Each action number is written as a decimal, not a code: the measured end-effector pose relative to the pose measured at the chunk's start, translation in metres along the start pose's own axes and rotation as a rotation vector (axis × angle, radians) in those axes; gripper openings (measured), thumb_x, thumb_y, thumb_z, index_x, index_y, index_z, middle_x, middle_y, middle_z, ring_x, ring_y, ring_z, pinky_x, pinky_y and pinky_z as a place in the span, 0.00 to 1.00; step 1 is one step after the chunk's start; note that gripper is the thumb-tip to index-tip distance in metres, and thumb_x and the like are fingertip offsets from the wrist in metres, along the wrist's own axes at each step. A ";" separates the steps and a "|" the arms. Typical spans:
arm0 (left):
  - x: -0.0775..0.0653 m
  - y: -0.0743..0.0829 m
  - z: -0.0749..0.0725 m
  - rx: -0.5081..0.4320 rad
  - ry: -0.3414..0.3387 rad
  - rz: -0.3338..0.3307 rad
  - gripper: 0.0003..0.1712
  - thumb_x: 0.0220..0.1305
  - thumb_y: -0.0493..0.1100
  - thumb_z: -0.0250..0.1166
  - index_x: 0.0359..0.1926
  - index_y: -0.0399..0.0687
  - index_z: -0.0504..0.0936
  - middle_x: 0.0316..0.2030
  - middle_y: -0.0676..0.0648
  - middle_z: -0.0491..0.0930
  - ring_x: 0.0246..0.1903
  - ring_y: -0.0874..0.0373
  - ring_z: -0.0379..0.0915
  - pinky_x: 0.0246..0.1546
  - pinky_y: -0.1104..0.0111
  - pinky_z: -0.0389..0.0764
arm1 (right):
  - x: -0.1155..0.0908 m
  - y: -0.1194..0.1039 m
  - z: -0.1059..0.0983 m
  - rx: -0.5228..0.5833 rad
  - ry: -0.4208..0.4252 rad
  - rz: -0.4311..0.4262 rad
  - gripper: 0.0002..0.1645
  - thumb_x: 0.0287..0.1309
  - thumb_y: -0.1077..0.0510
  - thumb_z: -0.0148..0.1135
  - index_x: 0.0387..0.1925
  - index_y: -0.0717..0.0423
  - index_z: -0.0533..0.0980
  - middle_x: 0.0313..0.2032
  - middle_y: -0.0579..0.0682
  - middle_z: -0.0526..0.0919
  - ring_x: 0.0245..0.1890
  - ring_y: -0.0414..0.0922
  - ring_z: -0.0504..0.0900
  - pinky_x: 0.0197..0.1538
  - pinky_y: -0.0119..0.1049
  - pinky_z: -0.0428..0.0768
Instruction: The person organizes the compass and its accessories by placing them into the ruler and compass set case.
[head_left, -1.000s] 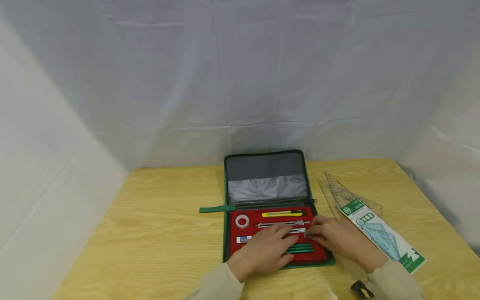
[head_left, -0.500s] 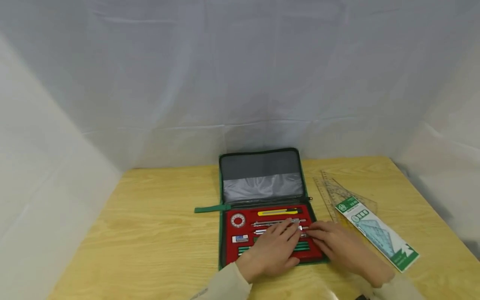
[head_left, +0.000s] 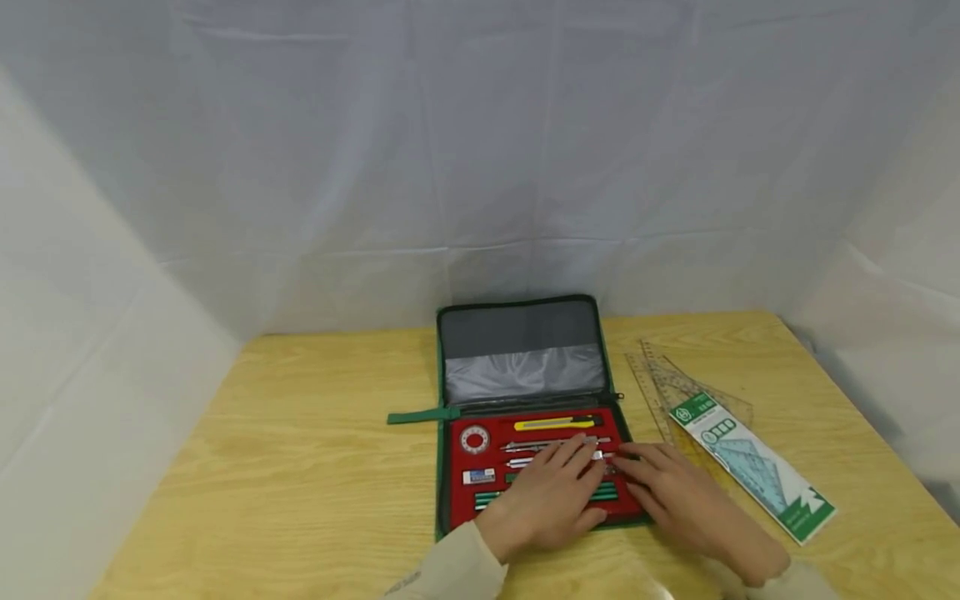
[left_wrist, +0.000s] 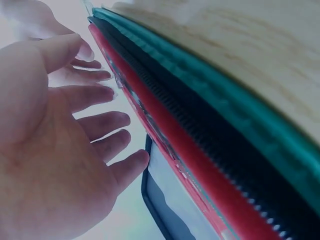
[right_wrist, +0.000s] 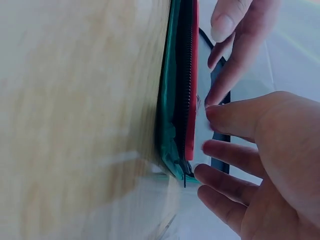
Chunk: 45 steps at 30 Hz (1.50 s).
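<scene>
Red tray [head_left: 495,427] inside 1 opened green case [head_left: 522,329], on wooden table [head_left: 300,458]. In tray: 1 yellow cutter [head_left: 551,423], 1 white ring [head_left: 474,428], 1 eraser [head_left: 478,477], at least 2 metal instruments [head_left: 525,446]; green pencils [head_left: 487,498] partly covered, count unclear. Left hand [head_left: 551,496] over instruments, fingers loosely extended, nothing visibly gripped. Right hand [head_left: 678,496] at tray's right end, fingers apart, slightly bent; fingertip contact hard to tell. Alongside: 1 printed packet [head_left: 753,467] overlapping clear set squares [head_left: 651,383], number uncertain. Sleeves [head_left: 457,567] cut off at bottom.

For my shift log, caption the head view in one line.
Left hand and right hand over an open zippered drawing-instrument case, transparent set squares beside it.
</scene>
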<state>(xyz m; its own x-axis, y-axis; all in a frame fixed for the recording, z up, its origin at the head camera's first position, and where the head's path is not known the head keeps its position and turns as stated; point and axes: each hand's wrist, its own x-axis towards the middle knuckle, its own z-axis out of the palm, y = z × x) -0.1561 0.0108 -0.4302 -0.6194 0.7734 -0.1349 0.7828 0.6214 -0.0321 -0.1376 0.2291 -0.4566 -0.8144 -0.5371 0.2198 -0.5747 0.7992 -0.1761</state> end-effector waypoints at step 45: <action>-0.031 -0.075 -0.011 -0.269 0.195 -0.205 0.34 0.73 0.59 0.46 0.71 0.46 0.59 0.69 0.43 0.57 0.67 0.49 0.54 0.62 0.55 0.62 | 0.027 0.004 0.004 0.145 0.038 0.041 0.19 0.64 0.51 0.60 0.55 0.50 0.78 0.61 0.54 0.71 0.58 0.54 0.70 0.54 0.56 0.71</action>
<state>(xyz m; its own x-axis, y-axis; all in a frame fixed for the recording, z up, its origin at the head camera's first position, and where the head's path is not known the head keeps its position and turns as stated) -0.1961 -0.0578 -0.4129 -0.7813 0.6230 0.0393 0.6143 0.7563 0.2250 -0.1619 0.2165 -0.4553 -0.8354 -0.4919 0.2453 -0.5488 0.7714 -0.3221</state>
